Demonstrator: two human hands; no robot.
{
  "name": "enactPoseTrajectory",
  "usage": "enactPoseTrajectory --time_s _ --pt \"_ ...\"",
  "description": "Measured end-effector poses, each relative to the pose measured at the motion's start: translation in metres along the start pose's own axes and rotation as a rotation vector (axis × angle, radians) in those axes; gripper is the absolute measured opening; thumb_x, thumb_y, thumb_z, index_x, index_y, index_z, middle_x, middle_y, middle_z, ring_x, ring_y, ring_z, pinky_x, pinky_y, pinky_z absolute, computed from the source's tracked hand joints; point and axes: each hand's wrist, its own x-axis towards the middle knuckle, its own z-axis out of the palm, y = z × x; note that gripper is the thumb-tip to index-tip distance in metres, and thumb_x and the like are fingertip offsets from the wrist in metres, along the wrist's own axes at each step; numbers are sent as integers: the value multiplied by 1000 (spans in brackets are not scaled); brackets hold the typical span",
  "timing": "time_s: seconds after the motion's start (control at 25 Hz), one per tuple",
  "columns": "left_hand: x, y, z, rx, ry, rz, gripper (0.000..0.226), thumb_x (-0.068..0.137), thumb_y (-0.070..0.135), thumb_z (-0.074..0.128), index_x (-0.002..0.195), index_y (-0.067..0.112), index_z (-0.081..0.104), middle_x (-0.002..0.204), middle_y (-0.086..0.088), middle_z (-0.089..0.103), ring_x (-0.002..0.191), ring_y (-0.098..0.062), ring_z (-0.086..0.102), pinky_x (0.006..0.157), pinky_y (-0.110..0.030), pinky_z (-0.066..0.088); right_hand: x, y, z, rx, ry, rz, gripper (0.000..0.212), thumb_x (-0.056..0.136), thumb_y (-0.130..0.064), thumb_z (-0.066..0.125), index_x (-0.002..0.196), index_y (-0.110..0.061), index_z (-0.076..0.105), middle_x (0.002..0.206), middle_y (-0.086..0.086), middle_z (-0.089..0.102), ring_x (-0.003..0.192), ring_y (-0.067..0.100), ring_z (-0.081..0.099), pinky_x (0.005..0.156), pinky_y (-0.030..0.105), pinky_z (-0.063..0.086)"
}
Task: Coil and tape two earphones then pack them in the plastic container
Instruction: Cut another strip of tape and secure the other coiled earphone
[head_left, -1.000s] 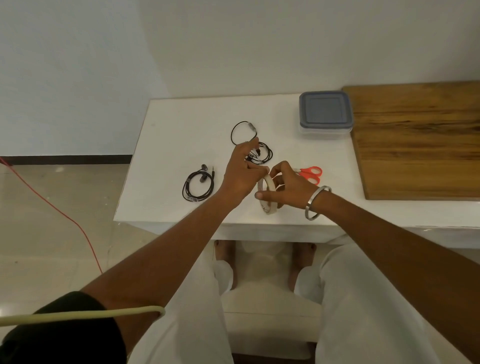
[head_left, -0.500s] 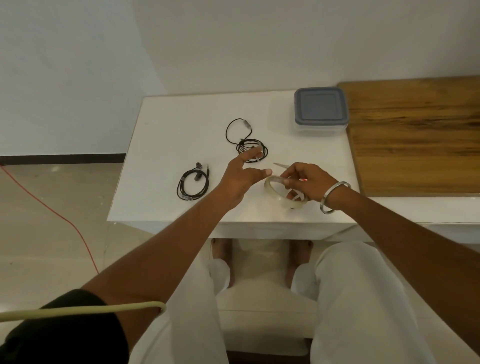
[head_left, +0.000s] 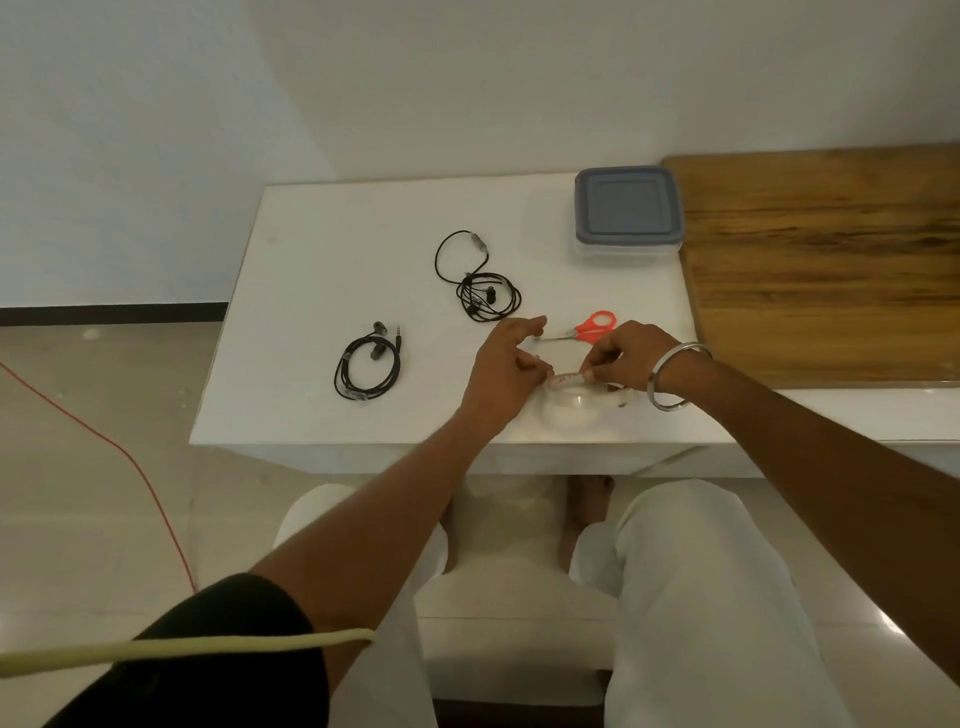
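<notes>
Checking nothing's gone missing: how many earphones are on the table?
2. One coiled earphone lies left on the white table; the other earphone, looser, lies farther back, just beyond the left hand.

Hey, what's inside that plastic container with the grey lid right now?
The plastic container sits closed under its grey lid, so its inside is hidden. Both earphones are outside on the white table: one coiled, one loosely bundled.

- Coiled black earphones (head_left: 368, 368), left of the grip, lying flat.
- Looser black earphones (head_left: 483, 291), just beyond the grip.
- Clear tape roll (head_left: 576, 400), strip pinched in both grips.
- Grey-lidded plastic container (head_left: 627, 213), closed, far right.
</notes>
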Motion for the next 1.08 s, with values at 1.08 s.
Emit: enactPoseTrajectory --time_s 1.08 --pt "4 -8 -10 12 109 -108 92 69 15 86 145 16 33 137 0 33 78 -13 52 70 -17 48 16 -20 17 132 310 -221 14 91 -20 56 103 -16 62 86 -3 54 79 13 50 77 27 43"
